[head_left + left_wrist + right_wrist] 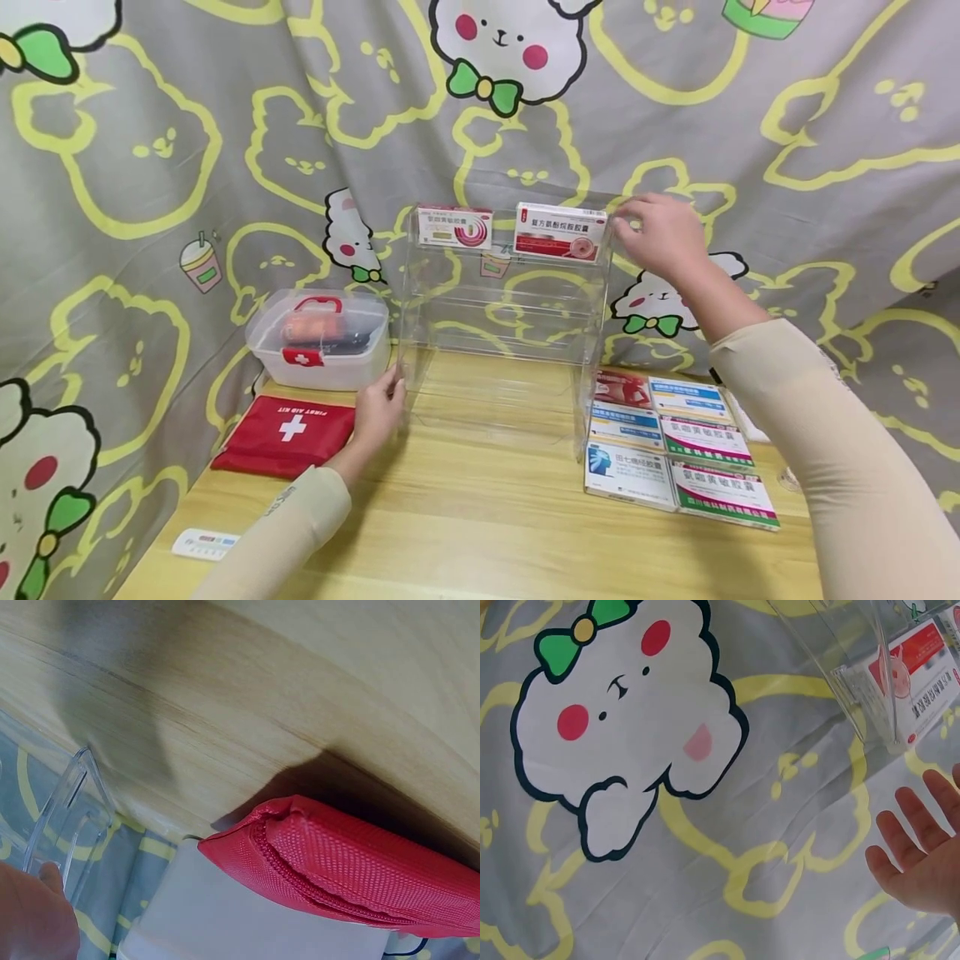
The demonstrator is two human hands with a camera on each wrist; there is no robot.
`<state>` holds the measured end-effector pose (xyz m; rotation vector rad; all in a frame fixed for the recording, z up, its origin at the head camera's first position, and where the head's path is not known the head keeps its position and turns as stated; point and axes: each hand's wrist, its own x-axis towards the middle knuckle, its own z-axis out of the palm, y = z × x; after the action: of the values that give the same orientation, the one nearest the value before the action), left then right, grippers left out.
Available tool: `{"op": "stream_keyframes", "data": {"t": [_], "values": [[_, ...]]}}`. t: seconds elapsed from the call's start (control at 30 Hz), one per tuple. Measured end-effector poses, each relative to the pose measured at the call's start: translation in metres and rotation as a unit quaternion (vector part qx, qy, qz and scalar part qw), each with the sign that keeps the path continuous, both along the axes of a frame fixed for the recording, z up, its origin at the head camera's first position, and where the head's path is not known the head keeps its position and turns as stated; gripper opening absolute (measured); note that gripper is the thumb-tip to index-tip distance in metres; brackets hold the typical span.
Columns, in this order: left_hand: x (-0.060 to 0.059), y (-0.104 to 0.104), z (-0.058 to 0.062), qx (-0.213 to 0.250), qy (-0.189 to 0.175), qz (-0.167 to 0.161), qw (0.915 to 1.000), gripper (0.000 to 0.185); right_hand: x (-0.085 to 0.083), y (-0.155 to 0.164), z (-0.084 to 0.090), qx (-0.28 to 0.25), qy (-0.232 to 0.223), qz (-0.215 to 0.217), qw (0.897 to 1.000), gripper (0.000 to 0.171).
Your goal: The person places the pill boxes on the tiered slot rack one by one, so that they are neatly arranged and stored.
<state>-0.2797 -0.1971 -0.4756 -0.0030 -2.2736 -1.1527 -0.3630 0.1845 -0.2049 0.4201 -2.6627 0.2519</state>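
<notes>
A clear acrylic display rack with stepped shelves stands on the wooden table. On its top tier sit two medicine boxes: a white and pink box at the left and a white and red box at the right. My left hand pinches the rack's left side panel near its lower front edge; in the left wrist view a fingertip lies against that clear panel. Beside the rack's top right corner is my right hand. Its fingers are loosely bent and hold nothing, apart from the rack in the right wrist view.
Several medicine boxes lie in rows right of the rack. To its left are a translucent first aid box with a red handle and a red first aid pouch. A white test stick lies front left. A patterned curtain hangs behind.
</notes>
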Motion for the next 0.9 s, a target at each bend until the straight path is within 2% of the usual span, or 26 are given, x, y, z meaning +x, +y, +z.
{"op": "stream_keyframes", "data": {"t": [0.13, 0.3, 0.47, 0.6, 0.73, 0.9], "values": [[0.000, 0.001, -0.002, -0.012, 0.002, -0.003, 0.9999, 0.031, 0.013, 0.014, -0.004, -0.007, -0.012, -0.010, 1.000, 0.040], [0.001, 0.001, 0.001, 0.000, -0.017, -0.002, 0.9999, 0.033, 0.027, 0.035, -0.018, -0.013, -0.035, -0.013, 0.999, 0.042], [0.004, -0.002, 0.001, -0.006, -0.027, 0.005, 0.9996, 0.033, 0.040, 0.059, -0.048, -0.052, -0.061, -0.006, 0.997, 0.044], [0.007, -0.004, -0.001, -0.010, -0.010, 0.014, 0.9998, 0.031, 0.056, 0.077, -0.077, -0.065, -0.105, -0.001, 0.992, 0.044], [0.005, -0.001, -0.001, -0.014, 0.008, 0.009, 0.9998, 0.030, 0.074, 0.098, -0.099, -0.057, -0.156, -0.020, 0.986, 0.051], [0.003, 0.001, -0.001, -0.003, -0.004, 0.007, 1.0000, 0.032, 0.089, 0.128, -0.124, -0.077, -0.196, -0.050, 0.976, 0.054]]}}
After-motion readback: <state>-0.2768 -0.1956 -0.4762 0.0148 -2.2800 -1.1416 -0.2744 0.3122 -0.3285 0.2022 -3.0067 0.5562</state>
